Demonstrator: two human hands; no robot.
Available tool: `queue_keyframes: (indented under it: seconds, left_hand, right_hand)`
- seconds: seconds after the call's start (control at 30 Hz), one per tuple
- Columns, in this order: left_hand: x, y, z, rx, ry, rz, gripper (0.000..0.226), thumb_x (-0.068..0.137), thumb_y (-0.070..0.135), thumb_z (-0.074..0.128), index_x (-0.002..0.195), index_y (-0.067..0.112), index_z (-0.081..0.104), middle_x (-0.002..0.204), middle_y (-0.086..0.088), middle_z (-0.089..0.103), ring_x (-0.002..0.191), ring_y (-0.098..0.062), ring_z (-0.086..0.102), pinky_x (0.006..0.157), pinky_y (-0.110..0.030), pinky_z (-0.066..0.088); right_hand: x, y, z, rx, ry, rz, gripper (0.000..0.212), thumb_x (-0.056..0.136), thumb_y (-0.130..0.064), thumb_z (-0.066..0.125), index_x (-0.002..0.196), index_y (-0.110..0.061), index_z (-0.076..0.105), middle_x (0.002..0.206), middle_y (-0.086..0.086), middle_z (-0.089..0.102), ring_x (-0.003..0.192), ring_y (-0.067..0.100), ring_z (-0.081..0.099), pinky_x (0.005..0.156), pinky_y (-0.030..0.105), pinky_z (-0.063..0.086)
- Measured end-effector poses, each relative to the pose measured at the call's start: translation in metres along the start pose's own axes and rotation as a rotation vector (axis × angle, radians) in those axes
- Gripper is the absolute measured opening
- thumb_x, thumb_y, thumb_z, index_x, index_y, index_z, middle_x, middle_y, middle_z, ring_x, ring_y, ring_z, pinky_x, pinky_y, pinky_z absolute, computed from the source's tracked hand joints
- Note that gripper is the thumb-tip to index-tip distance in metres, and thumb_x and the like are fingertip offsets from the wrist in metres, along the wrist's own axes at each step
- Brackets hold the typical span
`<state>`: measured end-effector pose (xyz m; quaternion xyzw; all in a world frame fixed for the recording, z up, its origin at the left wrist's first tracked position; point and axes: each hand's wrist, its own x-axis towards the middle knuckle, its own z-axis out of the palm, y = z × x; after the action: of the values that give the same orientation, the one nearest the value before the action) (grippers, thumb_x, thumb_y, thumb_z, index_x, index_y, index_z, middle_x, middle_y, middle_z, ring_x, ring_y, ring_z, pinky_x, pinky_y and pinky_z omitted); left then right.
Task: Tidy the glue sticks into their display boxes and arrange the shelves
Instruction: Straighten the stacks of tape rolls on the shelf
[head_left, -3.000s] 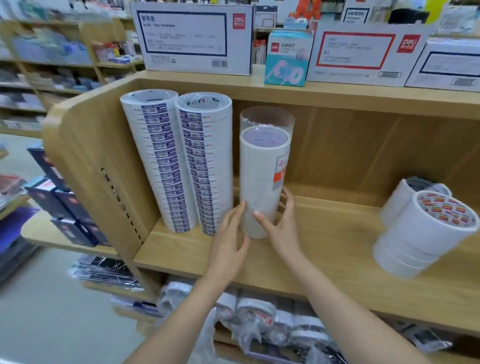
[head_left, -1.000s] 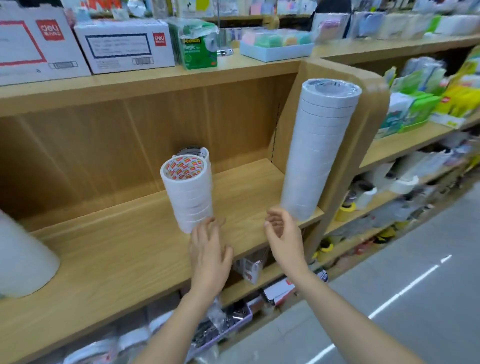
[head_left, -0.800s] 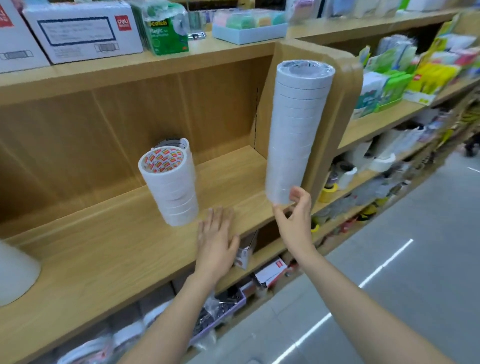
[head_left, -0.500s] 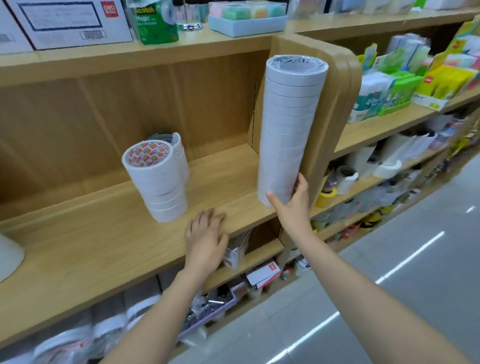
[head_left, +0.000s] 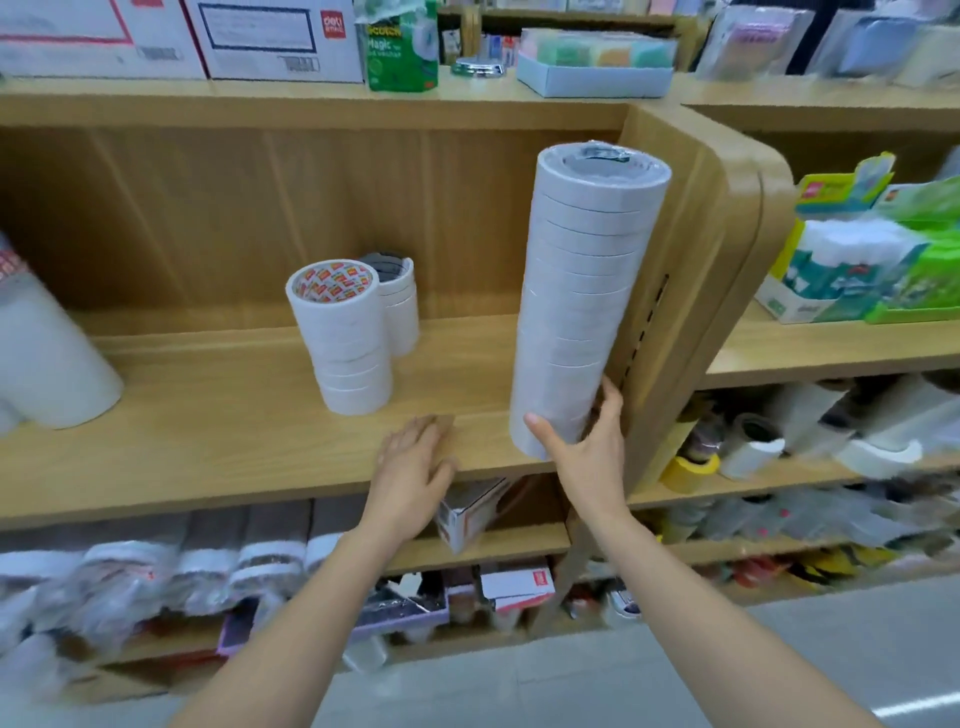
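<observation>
Tall tape stack (head_left: 582, 291) at right end of shelf (head_left: 208, 441), near front edge, just beside side panel (head_left: 691, 270). Short tape stack (head_left: 345, 343) mid-shelf, to its left; smaller stack (head_left: 400, 306) just behind that. Cartons (head_left: 280, 41) on board above.

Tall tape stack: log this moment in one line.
right hand: grips tall tape stack base | left hand: open on shelf | stack: beside end panel

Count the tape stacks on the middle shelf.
4: tall stack in right hand, red-printed stack mid-shelf, smaller stack behind it, cropped stack at left edge; more may be hidden.
</observation>
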<state>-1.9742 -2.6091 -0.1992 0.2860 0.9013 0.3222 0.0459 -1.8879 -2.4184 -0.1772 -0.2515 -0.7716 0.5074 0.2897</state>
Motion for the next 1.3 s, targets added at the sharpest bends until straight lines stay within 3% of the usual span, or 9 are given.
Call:
queue_keyframes:
  seconds: [0.17, 0.33, 0.43, 0.57, 0.8, 0.93, 1.03, 1.17, 1.3]
  left_hand:
    - [-0.007, 0.032, 0.000, -0.282, 0.034, 0.106, 0.058, 0.102, 0.027, 0.047, 0.155, 0.030, 0.022, 0.158, 0.007, 0.028, 0.145, -0.006, 0.023, 0.116, -0.022, 0.019]
    - [-0.015, 0.044, -0.006, -0.488, 0.217, 0.088, 0.057, 0.099, 0.040, 0.048, 0.151, 0.023, 0.031, 0.149, 0.008, 0.042, 0.133, -0.006, 0.045, 0.110, -0.039, 0.041]
    - [-0.030, 0.033, -0.019, -0.518, 0.341, 0.010, 0.058, 0.093, 0.049, 0.050, 0.144, 0.024, 0.040, 0.140, 0.011, 0.051, 0.122, -0.007, 0.055, 0.101, -0.044, 0.049]
    - [-0.053, 0.009, -0.043, -0.489, 0.453, -0.062, 0.051, 0.091, 0.052, 0.053, 0.138, 0.038, 0.040, 0.133, 0.019, 0.051, 0.119, -0.004, 0.055, 0.098, -0.041, 0.051]
    - [-0.085, -0.053, -0.097, -0.425, 0.634, -0.178, 0.058, 0.093, 0.049, 0.053, 0.144, 0.023, 0.041, 0.136, 0.011, 0.053, 0.120, -0.006, 0.056, 0.096, -0.036, 0.052]
    - [-0.086, -0.095, -0.134, -0.421, 0.664, -0.218, 0.056, 0.094, 0.046, 0.054, 0.145, 0.025, 0.040, 0.137, 0.013, 0.051, 0.121, -0.001, 0.054, 0.096, -0.031, 0.052]
    - [-0.076, -0.133, -0.159, -0.455, 0.638, -0.227, 0.054, 0.097, 0.044, 0.055, 0.146, 0.026, 0.039, 0.137, 0.014, 0.051, 0.121, 0.002, 0.053, 0.097, -0.036, 0.052]
    - [-0.056, -0.180, -0.188, -0.466, 0.585, -0.199, 0.055, 0.096, 0.045, 0.056, 0.146, 0.029, 0.038, 0.137, 0.013, 0.052, 0.124, -0.003, 0.052, 0.099, -0.043, 0.051]
    - [-0.036, -0.217, -0.211, -0.354, 0.537, -0.201, 0.064, 0.092, 0.056, 0.049, 0.148, 0.030, 0.035, 0.138, 0.005, 0.052, 0.124, -0.006, 0.052, 0.100, -0.043, 0.049]
  right_hand:
    - [0.002, -0.001, -0.009, -0.054, -0.116, -0.031, 0.096, 0.062, -0.062, 0.081, 0.138, -0.035, 0.029, 0.137, -0.008, 0.050, 0.125, 0.015, 0.050, 0.101, 0.042, 0.046]
    - [-0.010, -0.013, 0.008, -0.015, -0.273, -0.099, 0.091, 0.063, -0.055, 0.085, 0.134, -0.033, 0.033, 0.128, -0.015, 0.050, 0.119, 0.005, 0.048, 0.094, 0.027, 0.043]
    - [-0.018, -0.022, 0.030, 0.031, -0.346, -0.122, 0.091, 0.064, -0.046, 0.088, 0.136, -0.029, 0.035, 0.126, -0.013, 0.053, 0.117, 0.005, 0.050, 0.088, 0.023, 0.042]
    - [-0.031, -0.036, 0.070, 0.067, -0.457, -0.143, 0.096, 0.063, -0.049, 0.088, 0.140, -0.027, 0.034, 0.133, -0.008, 0.053, 0.121, 0.009, 0.050, 0.096, 0.031, 0.045]
    - [-0.061, -0.074, 0.161, 0.172, -0.639, -0.200, 0.086, 0.063, -0.045, 0.089, 0.131, -0.038, 0.037, 0.124, -0.027, 0.051, 0.119, 0.002, 0.051, 0.091, 0.021, 0.042]
    - [-0.068, -0.096, 0.221, 0.212, -0.689, -0.205, 0.085, 0.065, -0.040, 0.089, 0.132, -0.033, 0.038, 0.124, -0.026, 0.051, 0.116, -0.006, 0.051, 0.093, 0.019, 0.042]
    - [-0.068, -0.108, 0.266, 0.242, -0.695, -0.173, 0.085, 0.066, -0.034, 0.090, 0.132, -0.033, 0.036, 0.121, -0.033, 0.047, 0.113, -0.016, 0.049, 0.093, 0.018, 0.044]
    - [-0.064, -0.119, 0.317, 0.221, -0.640, -0.150, 0.093, 0.062, -0.044, 0.089, 0.137, -0.032, 0.035, 0.124, -0.030, 0.049, 0.119, 0.002, 0.053, 0.099, 0.033, 0.048]
    - [-0.061, -0.131, 0.355, 0.213, -0.561, -0.151, 0.089, 0.065, -0.035, 0.090, 0.136, -0.026, 0.036, 0.130, -0.013, 0.053, 0.122, 0.006, 0.052, 0.102, 0.034, 0.047]
